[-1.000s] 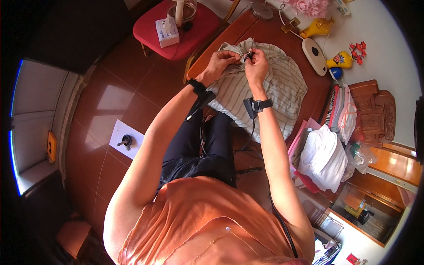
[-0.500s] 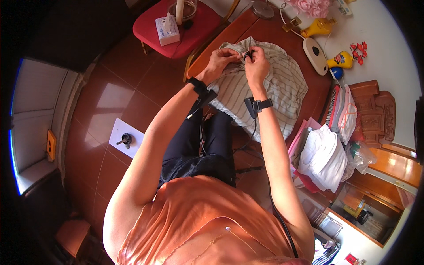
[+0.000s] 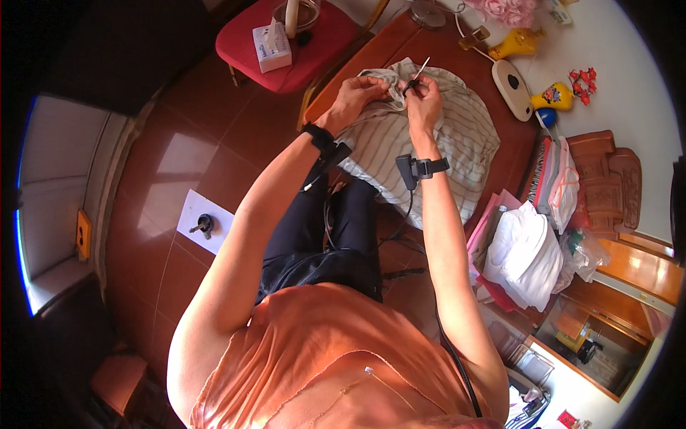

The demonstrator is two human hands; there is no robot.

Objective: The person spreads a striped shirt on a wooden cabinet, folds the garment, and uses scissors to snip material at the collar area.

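Note:
A pale, brown-striped cloth garment (image 3: pixel 457 143) lies bunched over the near side of the wooden table. My left hand (image 3: pixel 353 99) pinches a gathered edge of it at the upper left, fingers closed. Close by on the right, my right hand (image 3: pixel 424 107) is closed round the black handles of a small pair of scissors (image 3: pixel 424 66). The blades point up and to the right, away from the cloth edge. How far apart the blades stand is too small to tell. Each wrist wears a black strap with a small device.
A red chair (image 3: pixel 321 43) with a tissue box (image 3: pixel 272 48) stands beyond the table's left edge. Along the back of the wooden table (image 3: pixel 457 64) are yellow vases (image 3: pixel 516 44) and a white oval device (image 3: pixel 510 91). Folded clothes (image 3: pixel 525 247) are piled at right.
My right hand has moved slightly right, away from the left. The scissors have swung so their blades tilt up and right. My left hand still pinches the cloth.

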